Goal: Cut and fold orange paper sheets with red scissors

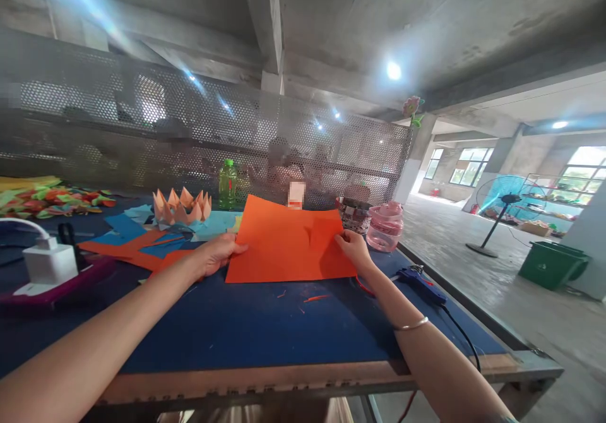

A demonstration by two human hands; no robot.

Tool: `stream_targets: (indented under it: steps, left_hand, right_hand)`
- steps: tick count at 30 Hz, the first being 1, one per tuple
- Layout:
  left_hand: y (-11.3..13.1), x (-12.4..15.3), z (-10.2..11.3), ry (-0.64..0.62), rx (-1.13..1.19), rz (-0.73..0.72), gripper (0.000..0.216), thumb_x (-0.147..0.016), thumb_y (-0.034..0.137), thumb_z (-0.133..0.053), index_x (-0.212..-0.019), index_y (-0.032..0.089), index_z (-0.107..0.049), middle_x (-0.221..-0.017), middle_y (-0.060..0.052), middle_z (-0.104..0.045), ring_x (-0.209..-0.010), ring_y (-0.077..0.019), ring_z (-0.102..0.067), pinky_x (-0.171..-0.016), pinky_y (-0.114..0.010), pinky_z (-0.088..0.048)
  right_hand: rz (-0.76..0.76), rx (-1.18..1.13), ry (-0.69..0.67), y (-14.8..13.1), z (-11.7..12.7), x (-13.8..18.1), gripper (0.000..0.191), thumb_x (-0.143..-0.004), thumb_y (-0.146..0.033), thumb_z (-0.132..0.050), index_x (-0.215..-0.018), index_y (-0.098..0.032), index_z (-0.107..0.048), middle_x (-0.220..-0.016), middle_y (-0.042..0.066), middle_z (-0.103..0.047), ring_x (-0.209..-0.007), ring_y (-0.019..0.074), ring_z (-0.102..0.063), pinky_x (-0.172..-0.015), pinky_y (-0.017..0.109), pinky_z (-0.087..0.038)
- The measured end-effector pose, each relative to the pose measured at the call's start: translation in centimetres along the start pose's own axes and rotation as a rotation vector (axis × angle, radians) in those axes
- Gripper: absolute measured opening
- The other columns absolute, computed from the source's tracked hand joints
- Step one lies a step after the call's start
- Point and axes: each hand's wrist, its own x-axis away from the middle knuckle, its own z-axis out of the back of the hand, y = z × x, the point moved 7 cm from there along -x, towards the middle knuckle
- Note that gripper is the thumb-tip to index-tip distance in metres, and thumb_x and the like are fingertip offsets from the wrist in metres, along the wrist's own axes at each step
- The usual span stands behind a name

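A sheet of orange paper point(288, 246) is held up over the blue tabletop, facing me. At its left edge my left hand point(220, 254) pinches it, thumb on the near side and fingers behind. My right hand point(354, 246) grips the right edge, with a bangle on that wrist. The sheet looks nearly flat, with a slight dip along its top. Orange paper strips point(125, 252) and blue paper pieces point(124, 226) lie left of my left hand. Small orange scraps point(316, 298) rest on the table below the sheet. Beside my right forearm lies a blue glue gun point(421, 284).
A peach folded-paper crown point(182, 207), a green bottle point(228, 185) and a pile of coloured scraps point(61, 199) stand farther back. A pink jug point(385, 227) is at the right edge. On the left, a white charger point(50, 262) sits in a purple power strip point(95, 278).
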Motion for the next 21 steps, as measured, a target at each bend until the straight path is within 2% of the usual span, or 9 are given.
stream_targets:
  steps: [3, 6, 9, 11, 13, 15, 18, 21]
  left_hand:
    - [-0.9, -0.3, -1.1, -0.170, 0.088, 0.036, 0.039, -0.039, 0.025, -0.085, -0.073, 0.018, -0.066, -0.076, -0.007, -0.077, -0.086, -0.0274, -0.072, -0.069, -0.029, -0.056]
    - [-1.5, -0.5, -1.4, -0.198, 0.086, 0.058, 0.042, -0.035, 0.023, -0.086, -0.072, 0.017, -0.066, -0.073, -0.007, -0.077, -0.084, -0.0270, -0.072, -0.067, -0.028, -0.055]
    - [-1.6, -0.2, -1.9, -0.219, 0.106, 0.076, 0.041, -0.036, 0.015, -0.085, -0.071, 0.017, -0.065, -0.072, -0.005, -0.076, -0.084, -0.0252, -0.073, -0.066, -0.026, -0.055]
    - [-1.6, 0.1, -2.5, -0.263, 0.136, 0.092, 0.038, -0.039, 0.011, -0.083, -0.073, 0.017, -0.065, -0.072, -0.005, -0.077, -0.084, -0.0241, -0.073, -0.067, -0.024, -0.055]
    - [-1.5, 0.5, -3.1, -0.313, 0.161, 0.107, 0.036, -0.045, 0.008, -0.080, -0.077, 0.016, -0.066, -0.075, -0.006, -0.077, -0.083, -0.0240, -0.073, -0.068, -0.025, -0.056]
    - [-1.4, 0.7, -3.5, -0.344, 0.181, 0.114, 0.038, -0.049, 0.003, -0.076, -0.084, 0.015, -0.067, -0.079, -0.006, -0.078, -0.083, -0.0241, -0.074, -0.069, -0.026, -0.057]
    - [-1.3, 0.8, -3.7, -0.371, 0.240, 0.119, 0.046, -0.052, -0.003, -0.070, -0.095, 0.014, -0.066, -0.087, -0.007, -0.078, -0.084, -0.0234, -0.074, -0.072, -0.027, -0.057]
    - [-1.4, 0.7, -3.9, -0.398, 0.312, 0.133, 0.052, -0.056, -0.005, -0.068, -0.104, 0.014, -0.064, -0.091, -0.008, -0.078, -0.084, -0.0230, -0.074, -0.075, -0.027, -0.057]
  right_hand:
    - [0.033, 0.094, 0.030, 0.0, 0.7, -0.2, 0.019, -0.066, -0.033, -0.058, -0.053, -0.021, -0.051, -0.054, -0.002, -0.051, -0.062, 0.0163, -0.049, -0.057, 0.025, -0.035]
    - [0.062, 0.121, 0.067, -0.5, 1.2, -0.1, 0.015, -0.064, -0.028, -0.058, -0.054, -0.021, -0.050, -0.065, 0.002, -0.054, -0.074, 0.0197, -0.050, -0.065, 0.027, -0.036]
    - [0.116, 0.069, 0.073, -2.0, 0.8, 0.6, 0.013, -0.070, -0.032, -0.056, -0.064, -0.020, -0.051, -0.081, 0.006, -0.056, -0.086, 0.0207, -0.050, -0.070, 0.027, -0.038]
    - [0.131, 0.008, -0.012, -3.0, -0.7, 1.5, 0.019, -0.073, -0.038, -0.055, -0.067, -0.020, -0.051, -0.074, 0.003, -0.054, -0.076, 0.0178, -0.050, -0.065, 0.026, -0.039]
    - [0.116, -0.064, -0.168, -3.7, -3.1, 2.9, 0.030, -0.076, -0.048, -0.052, -0.067, -0.020, -0.050, -0.061, -0.001, -0.048, -0.059, 0.0141, -0.047, -0.055, 0.024, -0.037]
    - [0.086, -0.122, -0.325, -4.1, -5.6, 4.6, 0.037, -0.074, -0.055, -0.054, -0.065, -0.019, -0.051, -0.055, -0.002, -0.047, -0.050, 0.0117, -0.045, -0.048, 0.023, -0.036]
    - [0.012, -0.226, -0.508, -4.1, -8.4, 6.6, 0.039, -0.071, -0.055, -0.062, -0.065, -0.018, -0.051, -0.056, -0.003, -0.051, -0.049, 0.0091, -0.046, -0.046, 0.020, -0.036]
    - [-0.088, -0.163, -0.575, -3.2, -9.3, 7.1, 0.033, -0.074, -0.048, -0.065, -0.068, -0.018, -0.053, -0.053, -0.004, -0.054, -0.045, 0.0086, -0.049, -0.045, 0.019, -0.035]
